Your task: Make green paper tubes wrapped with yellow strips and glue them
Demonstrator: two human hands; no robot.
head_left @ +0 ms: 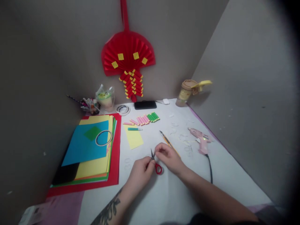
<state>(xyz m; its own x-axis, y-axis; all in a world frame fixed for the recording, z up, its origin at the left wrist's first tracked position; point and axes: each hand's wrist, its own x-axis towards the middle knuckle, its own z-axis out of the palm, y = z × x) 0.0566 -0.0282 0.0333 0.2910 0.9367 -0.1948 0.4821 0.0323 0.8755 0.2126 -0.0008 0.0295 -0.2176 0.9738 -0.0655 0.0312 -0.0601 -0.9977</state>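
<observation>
Head view: scissors (156,165) held in left hand (142,170), thumb and fingers closed on them near the pivot, dark blades pointing away from the person, one red loop showing. Right hand (169,158) just beside the blades, fingers curled in toward the thumb; cannot tell whether they pinch anything. Craft knife (169,142) lies beyond the scissors, to their right. Yellow paper (135,140) is beyond and left of the scissors, teal pen (134,129) across its far end. Farther beyond the scissors: pink rolls (142,120) and green rolls (153,117), side by side. Glue gun (202,142) well right of the scissors; paper stack (93,170) well left, tape ring (103,145) on top.
</observation>
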